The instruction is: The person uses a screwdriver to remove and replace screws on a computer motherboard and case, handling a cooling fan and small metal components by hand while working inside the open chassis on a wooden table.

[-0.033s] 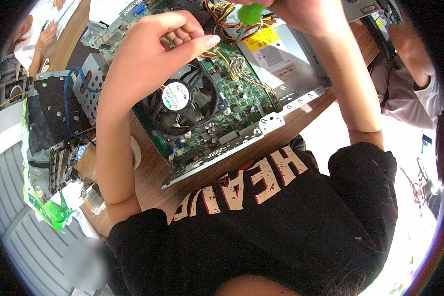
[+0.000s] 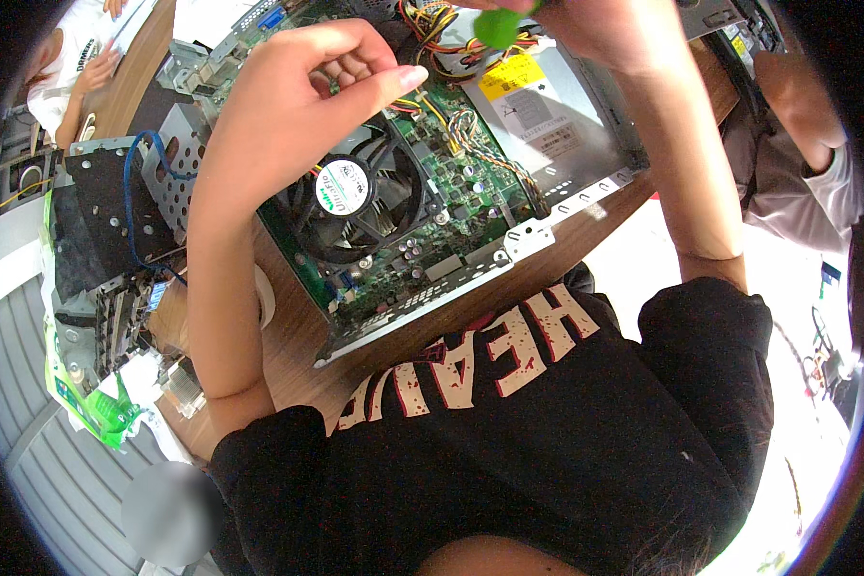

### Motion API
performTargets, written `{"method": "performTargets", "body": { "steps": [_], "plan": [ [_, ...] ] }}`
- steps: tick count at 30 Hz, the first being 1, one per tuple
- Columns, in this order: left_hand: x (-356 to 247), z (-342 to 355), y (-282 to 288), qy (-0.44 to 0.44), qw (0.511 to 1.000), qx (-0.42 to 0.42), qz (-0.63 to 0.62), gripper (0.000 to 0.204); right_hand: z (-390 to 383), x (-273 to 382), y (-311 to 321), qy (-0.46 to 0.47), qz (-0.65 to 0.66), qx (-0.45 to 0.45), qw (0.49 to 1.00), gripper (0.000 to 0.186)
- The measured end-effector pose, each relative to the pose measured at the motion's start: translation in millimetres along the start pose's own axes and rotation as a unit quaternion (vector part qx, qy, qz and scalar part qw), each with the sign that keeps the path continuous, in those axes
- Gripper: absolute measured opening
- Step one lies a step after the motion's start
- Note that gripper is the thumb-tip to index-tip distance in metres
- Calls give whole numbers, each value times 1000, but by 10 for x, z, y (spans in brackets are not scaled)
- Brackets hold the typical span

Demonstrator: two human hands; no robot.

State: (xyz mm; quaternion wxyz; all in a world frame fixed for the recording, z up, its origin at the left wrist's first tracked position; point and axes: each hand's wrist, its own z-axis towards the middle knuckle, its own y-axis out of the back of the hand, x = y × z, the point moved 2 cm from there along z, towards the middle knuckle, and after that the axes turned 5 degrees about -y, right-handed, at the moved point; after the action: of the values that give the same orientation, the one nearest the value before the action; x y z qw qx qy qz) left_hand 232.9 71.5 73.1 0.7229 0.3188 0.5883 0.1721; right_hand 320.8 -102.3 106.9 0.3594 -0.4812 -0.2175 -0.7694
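Note:
My left hand is curled above an opened computer's green motherboard, thumb near the black cooling fan and thin coloured wires; I cannot make out what its fingers hold. My right hand, partly cut by the top edge, grips a green tool over a bundle of red, yellow and black cables. Beside the board lies a silver power supply with a yellow label, inside the metal case.
Wooden table holds a perforated metal part, blue cable, dark metal parts and green packaging at left. Another person works at upper left; another person's arm is at right, near more metal casing.
The green tool in my right hand has shifted slightly to the right, with that hand moving a little. My left hand looks unchanged.

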Motion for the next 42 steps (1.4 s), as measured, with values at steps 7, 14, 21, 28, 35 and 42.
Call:
{"method": "performTargets", "body": {
  "steps": [7, 14, 21, 28, 35, 42],
  "plan": [
    [-113, -171, 161, 35, 998, -43, 17, 14, -145, 347, 19, -92, -425, 213, 875, 6],
    [-332, -512, 264, 50, 997, -53, -29, 11, -547, -577, 7, -80, -639, 145, 752, 12],
    [-310, -680, 201, 77, 994, -59, -43, 10, -558, -616, -3, -40, -653, 150, 741, 13],
    [-223, -728, 135, 21, 992, -105, -67, 18, -635, -751, 5, -29, -678, 155, 718, 10],
    [-214, -743, 100, 35, 991, -112, -67, 15, -534, -393, -111, -2, -660, 123, 741, 10],
    [-376, -577, -38, 12, 971, -110, -213, 21, -453, 318, -115, 1, -390, 59, 919, 10]
  ]
}}
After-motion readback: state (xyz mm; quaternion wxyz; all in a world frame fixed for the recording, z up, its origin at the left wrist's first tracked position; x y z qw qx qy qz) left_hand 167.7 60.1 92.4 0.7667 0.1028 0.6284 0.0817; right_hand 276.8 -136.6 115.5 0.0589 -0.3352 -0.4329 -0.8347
